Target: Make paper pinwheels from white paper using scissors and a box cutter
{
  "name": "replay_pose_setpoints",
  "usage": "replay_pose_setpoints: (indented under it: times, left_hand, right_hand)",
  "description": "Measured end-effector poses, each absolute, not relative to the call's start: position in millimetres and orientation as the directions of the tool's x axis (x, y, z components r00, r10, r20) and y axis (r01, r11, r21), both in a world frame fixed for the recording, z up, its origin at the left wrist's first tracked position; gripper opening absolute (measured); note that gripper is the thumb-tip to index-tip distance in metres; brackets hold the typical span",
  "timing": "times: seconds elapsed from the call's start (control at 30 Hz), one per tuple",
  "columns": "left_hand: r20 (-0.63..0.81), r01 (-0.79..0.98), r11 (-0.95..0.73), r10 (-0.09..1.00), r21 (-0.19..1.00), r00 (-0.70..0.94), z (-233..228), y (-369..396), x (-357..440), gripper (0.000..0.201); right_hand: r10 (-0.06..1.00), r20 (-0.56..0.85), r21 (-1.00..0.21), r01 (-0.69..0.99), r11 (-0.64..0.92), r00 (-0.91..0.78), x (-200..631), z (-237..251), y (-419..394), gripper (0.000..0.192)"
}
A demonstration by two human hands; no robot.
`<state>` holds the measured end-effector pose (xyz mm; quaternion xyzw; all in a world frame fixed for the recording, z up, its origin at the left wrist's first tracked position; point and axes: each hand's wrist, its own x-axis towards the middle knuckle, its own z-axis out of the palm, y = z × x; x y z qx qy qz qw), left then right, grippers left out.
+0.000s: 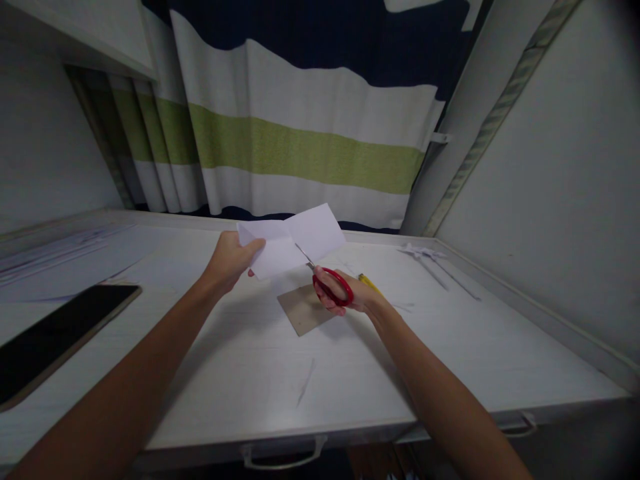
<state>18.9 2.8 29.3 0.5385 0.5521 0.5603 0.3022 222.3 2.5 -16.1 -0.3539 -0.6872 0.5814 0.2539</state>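
My left hand [233, 259] pinches the left end of a creased sheet of white paper [273, 257], thumb on top and fingers beneath. The sheet is held up above the desk. In my right hand [336, 300] is a pair of scissors [332, 287] with red handles, my fingers in the loops. The blades lie at the middle of the paper's lower edge, one blade in front of the sheet and the other hidden. Below, on the desk, rests a square brown card [299, 313], partly covered by my right hand.
A yellow tool [369, 283], perhaps a cutter, lies just beyond my right wrist. White paper strips [425, 257] lie at the back right. On the left are a dark phone [65, 333] and stacked white sheets [65, 260]. A striped curtain [300, 147] hangs behind the desk [250, 380].
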Motion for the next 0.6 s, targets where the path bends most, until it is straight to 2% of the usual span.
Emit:
replay_pose_setpoints:
  times: [0.3, 0.4, 0.5, 0.6]
  left_hand:
    - [0.266, 0.288, -0.193, 0.934, 0.938, -0.238, 28.8, 3.8, 17.7, 0.006]
    - [0.276, 0.302, -0.198, 0.930, 0.933, -0.243, 25.3, 9.6, 11.0, 0.008]
    - [0.333, 0.435, -0.201, 0.908, 0.878, -0.253, 21.6, 16.6, 1.6, 0.012]
    - [0.421, 0.592, -0.204, 0.871, 0.780, -0.255, 19.5, 21.2, -4.7, 0.016]
  right_hand:
    - [0.765, -0.035, -0.980, 0.173, 0.101, -0.644, 226.9, -14.5, 2.3, 0.048]
    - [0.736, -0.099, -0.978, 0.201, 0.051, -0.669, 233.0, -10.1, 4.1, 0.048]
    - [0.734, -0.166, -0.959, 0.282, 0.036, -0.658, 239.2, -8.3, 7.7, 0.046]
    - [0.834, -0.153, -0.902, 0.420, 0.102, -0.530, 240.8, -12.8, 13.0, 0.041]
